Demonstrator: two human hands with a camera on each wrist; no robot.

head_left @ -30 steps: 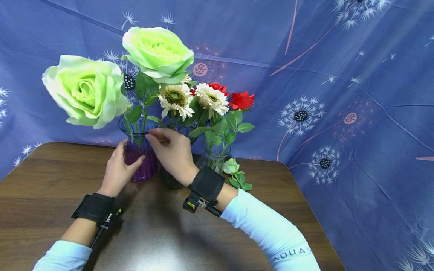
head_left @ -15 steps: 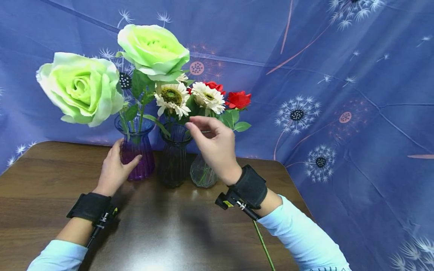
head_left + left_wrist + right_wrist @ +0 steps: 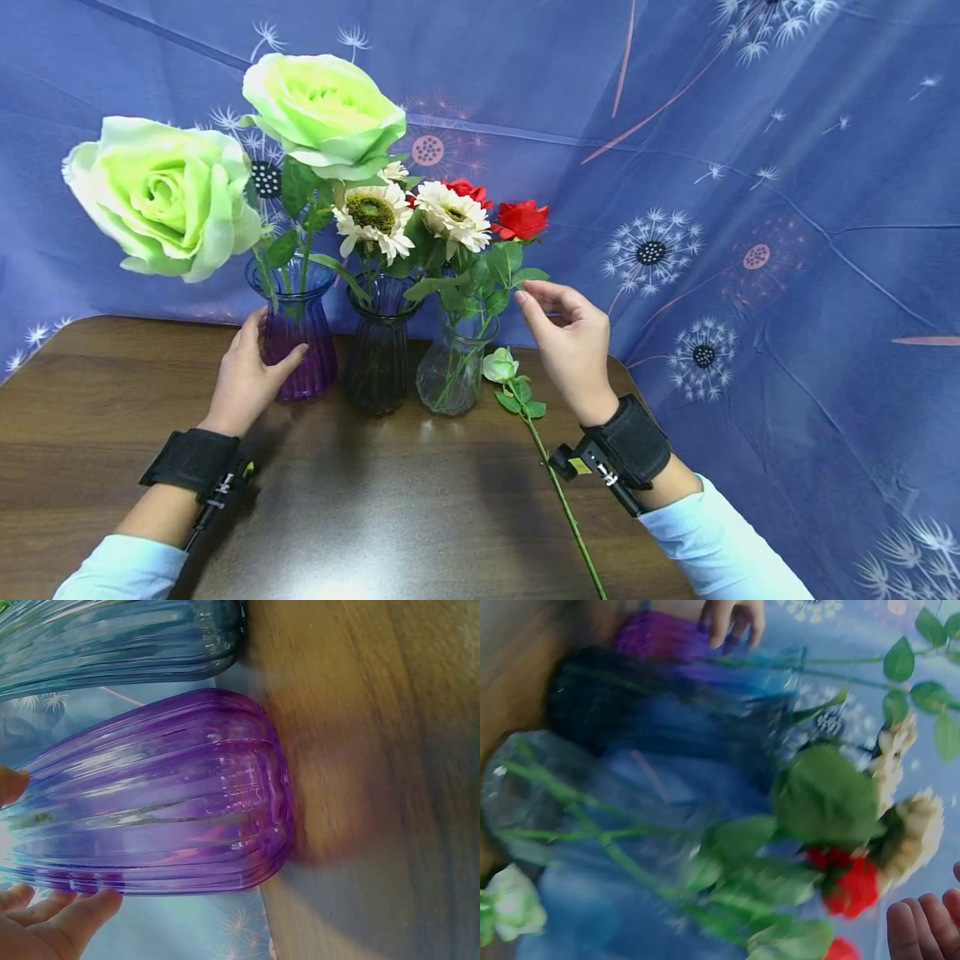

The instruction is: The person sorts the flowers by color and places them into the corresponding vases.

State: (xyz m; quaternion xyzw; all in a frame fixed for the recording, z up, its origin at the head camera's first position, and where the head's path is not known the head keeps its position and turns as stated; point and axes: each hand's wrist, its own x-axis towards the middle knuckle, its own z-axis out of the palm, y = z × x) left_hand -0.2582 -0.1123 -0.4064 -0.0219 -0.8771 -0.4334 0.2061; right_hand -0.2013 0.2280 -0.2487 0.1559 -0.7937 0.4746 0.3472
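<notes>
My left hand [image 3: 247, 371] holds a ribbed glass vase [image 3: 303, 358], blue at the rim and purple below, thumb on one side and fingers on the other. In the left wrist view the fingers [image 3: 82, 915] touch the vase's side. Two big pale green roses [image 3: 168, 196] stand in it. My right hand [image 3: 573, 342] is in the air at the right, fingers loosely bent and holding nothing. It is beside the leaves of the red roses [image 3: 521, 220], which stand in a clear glass vase [image 3: 450, 375].
Between these vases stands a dark glass vase [image 3: 380, 358] with cream sunflowers [image 3: 372, 212]. A small pale green rose [image 3: 501, 365] with a long stem lies on the wooden table [image 3: 360, 508] at the right. A blue dandelion-print cloth [image 3: 675, 100] hangs behind.
My right hand has moved right, away from the purple vase, past the dark and clear vases. The left hand stays at the purple vase. The lying rose shows in full view again.
</notes>
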